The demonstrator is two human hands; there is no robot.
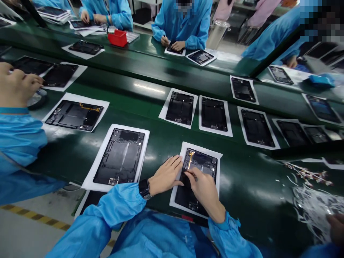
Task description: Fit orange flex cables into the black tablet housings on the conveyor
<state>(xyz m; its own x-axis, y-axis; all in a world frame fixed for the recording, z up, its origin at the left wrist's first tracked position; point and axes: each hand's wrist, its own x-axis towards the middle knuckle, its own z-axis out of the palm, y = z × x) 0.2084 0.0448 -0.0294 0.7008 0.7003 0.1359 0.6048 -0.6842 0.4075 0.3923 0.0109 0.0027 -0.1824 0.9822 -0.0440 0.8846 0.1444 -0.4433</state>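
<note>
Directly before me a black tablet back housing (185, 195) lies on a white foam sheet (218, 186). An orange flex cable (191, 160) runs along the upper left of its inside. My right hand (205, 190) reaches over the housing, thumb and forefinger pinched at the cable's lower end; the fingertips partly hide that spot. My left hand (167, 173), with a black watch at the wrist, lies flat with fingers stretched out along the left edge of the sheet and housing. Left of it, another open housing (118, 157) rests on its own white sheet.
More housings on white sheets, such as one with an orange cable (76, 114), lie about the green bench (129, 102). A tangle of white strips (314, 208) sits at right. A co-worker's hand (17, 86) enters at left. Across stand co-workers and a red bin (117, 38).
</note>
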